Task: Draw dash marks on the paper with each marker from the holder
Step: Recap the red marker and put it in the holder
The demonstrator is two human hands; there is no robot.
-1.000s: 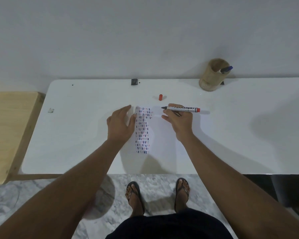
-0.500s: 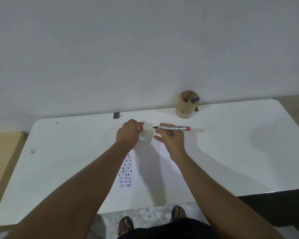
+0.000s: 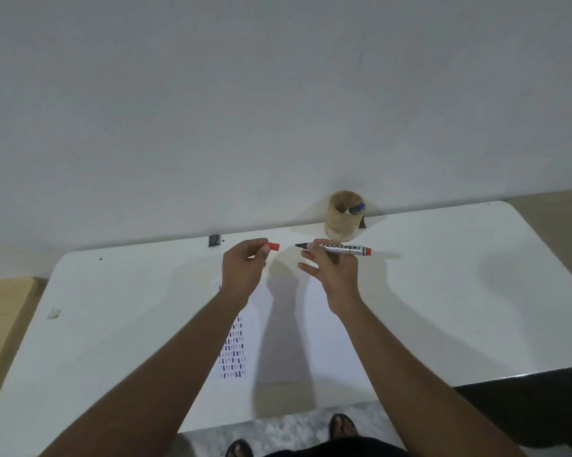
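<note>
Frame centre: right hand (image 3: 334, 275) pinches the uncapped red permanent marker (image 3: 335, 249) horizontally at mid-barrel. Left hand (image 3: 243, 270) grips its red cap (image 3: 272, 247), just apart from the nib. Marker probably light, rigid, smooth; mid-barrel hold suits capping. Paper (image 3: 278, 341) lies below.

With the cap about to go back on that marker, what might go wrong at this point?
1. The red cap in the left hand and the bare tip of the marker in the right hand are still apart; a misaligned push could ink the fingers.
2. The permanent tip hovers over the white table, beyond the paper, so a slip might stain it.
</note>
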